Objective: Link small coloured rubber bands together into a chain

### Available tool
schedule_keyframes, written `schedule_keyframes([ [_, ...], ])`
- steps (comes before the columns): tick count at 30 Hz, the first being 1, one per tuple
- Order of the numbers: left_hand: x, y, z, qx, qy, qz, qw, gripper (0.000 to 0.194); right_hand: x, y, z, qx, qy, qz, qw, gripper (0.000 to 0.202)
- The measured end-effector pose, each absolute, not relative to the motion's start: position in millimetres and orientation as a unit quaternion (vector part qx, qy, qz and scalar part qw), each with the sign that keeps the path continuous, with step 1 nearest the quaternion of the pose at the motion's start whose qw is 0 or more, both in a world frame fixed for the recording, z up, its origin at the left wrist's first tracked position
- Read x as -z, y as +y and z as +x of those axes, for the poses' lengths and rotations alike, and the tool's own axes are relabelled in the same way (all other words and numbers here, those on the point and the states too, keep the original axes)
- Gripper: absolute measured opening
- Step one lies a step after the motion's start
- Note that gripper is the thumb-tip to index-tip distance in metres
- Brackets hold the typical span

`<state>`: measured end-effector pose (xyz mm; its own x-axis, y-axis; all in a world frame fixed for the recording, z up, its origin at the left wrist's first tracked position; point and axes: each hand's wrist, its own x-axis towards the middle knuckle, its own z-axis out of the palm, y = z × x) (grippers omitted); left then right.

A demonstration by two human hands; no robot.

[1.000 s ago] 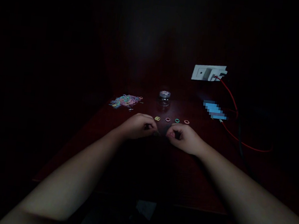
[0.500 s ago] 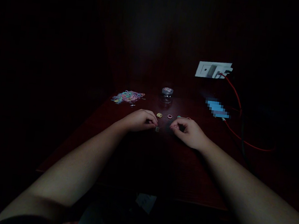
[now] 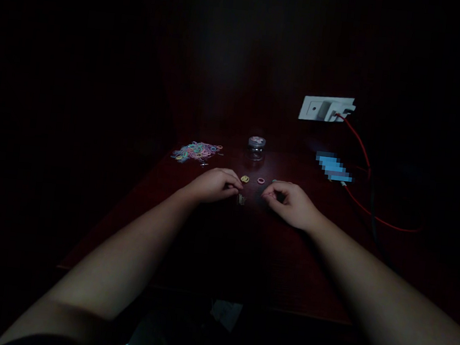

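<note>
With left hand [image 3: 218,186] and right hand [image 3: 290,204] pinched narrow, can't tell in this gloom whether holding anything. Could scatter small pale bits [image 3: 242,200] on desk [image 3: 285,267] below left fingertips by brushing past; might nudge green band [image 3: 274,181], half hidden by right knuckles, by lifting carelessly.

Yellow bands [image 3: 244,179] (overlapping), 1 pink ring [image 3: 261,183] beside
</note>
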<state>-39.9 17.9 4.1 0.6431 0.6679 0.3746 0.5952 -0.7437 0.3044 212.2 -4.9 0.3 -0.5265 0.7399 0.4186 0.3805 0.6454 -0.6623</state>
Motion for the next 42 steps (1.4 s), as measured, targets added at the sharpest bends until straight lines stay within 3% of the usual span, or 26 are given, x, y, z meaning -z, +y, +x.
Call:
schedule_keyframes([
  [8, -4.8, 30.2, -89.3, -0.315, 0.597, 0.738, -0.014, 0.024, 0.3, -1.5, 214.6, -0.234, -0.811, -0.381, 0.378, 0.018],
  [14, 9.2, 43.1, -111.2, -0.255, 0.723, 0.642, 0.014, 0.026, 2.7, 5.7, 218.1, -0.23, -0.763, -0.426, 0.428, 0.016],
  [26, 23.5, 55.4, -119.2, -0.183, 0.732, 0.656, 0.0, 0.044, 2.8, 7.0, 218.5, -0.208, -0.753, -0.427, 0.456, 0.015],
  [32, 23.5, 57.3, -115.2, -0.19, 0.709, 0.679, 0.014, 0.034, 2.2, 5.3, 216.4, -0.218, -0.756, -0.42, 0.453, 0.015],
  [42, 20.0, 56.2, -114.2, -0.216, 0.719, 0.66, 0.021, 0.033, 2.4, 7.2, 216.8, -0.235, -0.733, -0.421, 0.48, 0.016],
])
